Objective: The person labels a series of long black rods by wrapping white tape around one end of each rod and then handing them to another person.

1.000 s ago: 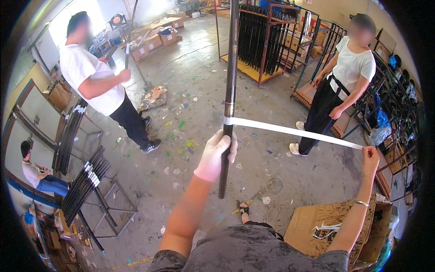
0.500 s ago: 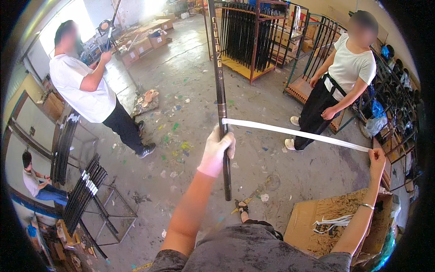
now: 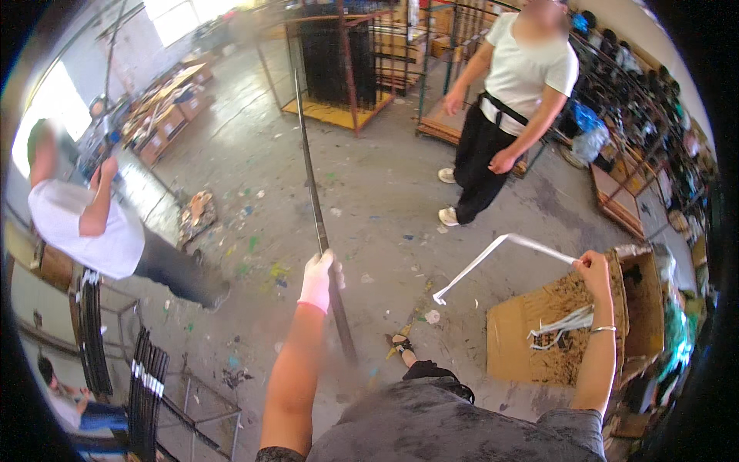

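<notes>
My left hand (image 3: 320,283), in a white glove, is wrapped round a long black fishing rod (image 3: 309,173), which stands up and away from me; its lower end is blurred by motion. My bare right hand (image 3: 593,274) pinches one end of a strip of white tape (image 3: 485,252). From those fingers the tape runs left, bends sharply and droops, its free end hanging apart from the rod. Below my right forearm, several used white tape strips (image 3: 566,326) lie on a flap of an open cardboard box (image 3: 512,350).
A person in a white top (image 3: 531,58) stands ahead on the right. At left, another person (image 3: 88,227) holds a rod. Bundled black rods (image 3: 146,385) rest on a metal stand (image 3: 227,420) at lower left. A rod rack (image 3: 350,73) stands at the back.
The tape's left end has come off the rod, and the strip, taut before, is now bent and slack. My right hand moved left; my left hand and the rod shifted left and lower.
</notes>
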Demonstrator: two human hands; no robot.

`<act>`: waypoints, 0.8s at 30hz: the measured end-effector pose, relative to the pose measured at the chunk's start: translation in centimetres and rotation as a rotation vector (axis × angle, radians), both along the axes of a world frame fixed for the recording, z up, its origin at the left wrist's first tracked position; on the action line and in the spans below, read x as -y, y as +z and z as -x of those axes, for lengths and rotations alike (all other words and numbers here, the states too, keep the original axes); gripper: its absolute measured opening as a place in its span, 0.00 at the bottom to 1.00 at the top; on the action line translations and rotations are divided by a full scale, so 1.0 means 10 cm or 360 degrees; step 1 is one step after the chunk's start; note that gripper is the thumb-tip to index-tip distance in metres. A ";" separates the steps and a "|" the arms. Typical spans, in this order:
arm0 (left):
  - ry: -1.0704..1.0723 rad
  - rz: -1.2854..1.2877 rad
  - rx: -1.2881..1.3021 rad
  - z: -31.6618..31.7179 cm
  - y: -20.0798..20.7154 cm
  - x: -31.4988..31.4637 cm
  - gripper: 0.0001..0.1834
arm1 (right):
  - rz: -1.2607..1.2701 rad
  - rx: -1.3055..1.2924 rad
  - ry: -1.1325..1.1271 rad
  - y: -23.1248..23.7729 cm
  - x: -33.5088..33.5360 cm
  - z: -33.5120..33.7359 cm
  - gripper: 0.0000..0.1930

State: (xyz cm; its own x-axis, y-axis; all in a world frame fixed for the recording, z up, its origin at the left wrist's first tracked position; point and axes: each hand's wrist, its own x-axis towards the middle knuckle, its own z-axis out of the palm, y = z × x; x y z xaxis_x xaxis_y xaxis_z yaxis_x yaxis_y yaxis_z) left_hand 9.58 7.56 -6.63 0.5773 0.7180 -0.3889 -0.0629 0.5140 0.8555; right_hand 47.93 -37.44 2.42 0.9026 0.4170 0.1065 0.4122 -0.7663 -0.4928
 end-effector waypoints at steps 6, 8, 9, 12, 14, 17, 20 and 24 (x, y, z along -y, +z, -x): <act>-0.0226 0.0772 -0.0003 -0.66 -0.71 0.04 0.16 | 0.0537 0.0382 -0.0304 -0.39 0.93 0.04 0.12; -0.0316 0.1031 0.0045 -1.07 -0.81 0.04 0.15 | 0.0619 0.0354 -0.0434 -0.33 1.09 0.04 0.13; -0.0343 0.1205 0.0177 -1.26 -0.83 0.04 0.13 | 0.0665 0.0419 -0.0464 -0.36 1.26 -0.01 0.13; -0.0048 0.1592 0.0199 -2.03 -0.73 0.12 0.12 | 0.0783 0.0407 -0.0598 -0.30 1.46 -0.10 0.12; 0.0146 0.1658 0.0281 -2.46 -0.72 0.08 0.11 | 0.0761 0.0516 -0.0591 -0.20 1.43 -0.08 0.11; -0.0018 0.1705 0.0257 -3.05 -0.42 0.15 0.12 | 0.0942 0.0429 -0.0740 -0.13 1.54 -0.08 0.09; -0.0054 0.1654 0.0298 -3.48 -0.15 0.11 0.15 | 0.0957 0.0514 -0.0712 -0.14 1.59 -0.13 0.08; 0.0105 0.1015 0.0416 -3.93 0.37 0.26 0.11 | 0.0867 0.0475 -0.0845 -0.18 1.79 -0.18 0.11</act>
